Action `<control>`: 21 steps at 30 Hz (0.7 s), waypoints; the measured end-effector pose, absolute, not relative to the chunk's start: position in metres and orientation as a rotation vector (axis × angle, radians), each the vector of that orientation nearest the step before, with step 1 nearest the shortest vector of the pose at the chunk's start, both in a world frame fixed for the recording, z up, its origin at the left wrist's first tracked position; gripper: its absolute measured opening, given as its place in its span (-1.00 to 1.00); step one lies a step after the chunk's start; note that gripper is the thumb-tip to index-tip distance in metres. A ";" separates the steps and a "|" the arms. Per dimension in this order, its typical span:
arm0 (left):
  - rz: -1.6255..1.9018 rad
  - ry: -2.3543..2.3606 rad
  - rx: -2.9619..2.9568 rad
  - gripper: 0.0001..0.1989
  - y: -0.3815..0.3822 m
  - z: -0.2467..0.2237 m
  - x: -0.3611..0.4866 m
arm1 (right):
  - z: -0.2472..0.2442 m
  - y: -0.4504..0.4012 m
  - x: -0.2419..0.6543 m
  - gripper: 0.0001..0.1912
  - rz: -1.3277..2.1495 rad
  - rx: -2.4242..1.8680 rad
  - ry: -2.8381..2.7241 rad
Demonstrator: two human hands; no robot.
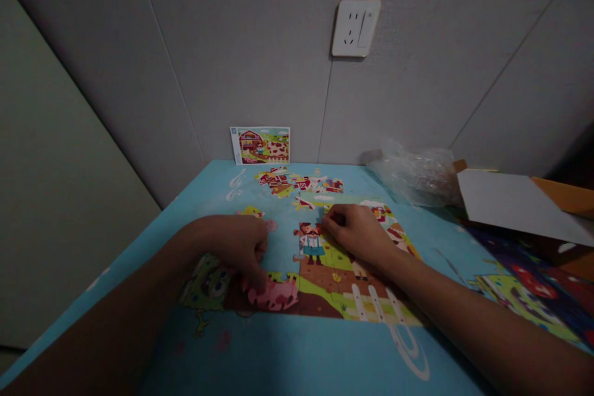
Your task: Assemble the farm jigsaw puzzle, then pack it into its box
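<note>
A partly assembled jigsaw puzzle of a farm scene lies flat on the blue table. My left hand is over its left side, fingers curled and one digit down on a pink pig puzzle piece at the bottom left. My right hand rests over the upper middle of the puzzle. Its thumb and fingertips are drawn together beside the farmer piece; whatever they hold is hidden. Loose puzzle pieces with red barn parts lie beyond the puzzle. One loose piece touches or nearly touches its upper edge.
A farm reference picture leans against the wall at the table's back. Crumpled clear plastic wrap lies back right, near an open cardboard box. A wall socket is above. The tablecloth has printed cartoon figures.
</note>
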State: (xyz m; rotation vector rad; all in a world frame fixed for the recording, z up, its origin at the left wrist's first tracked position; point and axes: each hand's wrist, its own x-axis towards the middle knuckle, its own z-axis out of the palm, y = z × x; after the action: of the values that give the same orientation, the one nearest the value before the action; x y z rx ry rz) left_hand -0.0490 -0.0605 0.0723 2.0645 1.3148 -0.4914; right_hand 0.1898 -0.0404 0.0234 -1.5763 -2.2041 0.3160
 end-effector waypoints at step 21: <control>-0.387 1.218 1.956 -0.61 -0.063 0.059 -0.037 | 0.033 -0.039 0.196 -0.85 0.438 -1.450 -2.411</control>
State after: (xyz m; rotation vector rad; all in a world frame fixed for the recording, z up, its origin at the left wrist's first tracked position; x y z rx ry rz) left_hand -0.0372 -0.0632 0.0587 1.9561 1.2181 -0.3871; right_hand 0.1961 -0.0386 0.0330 -1.4497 -2.4112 0.4383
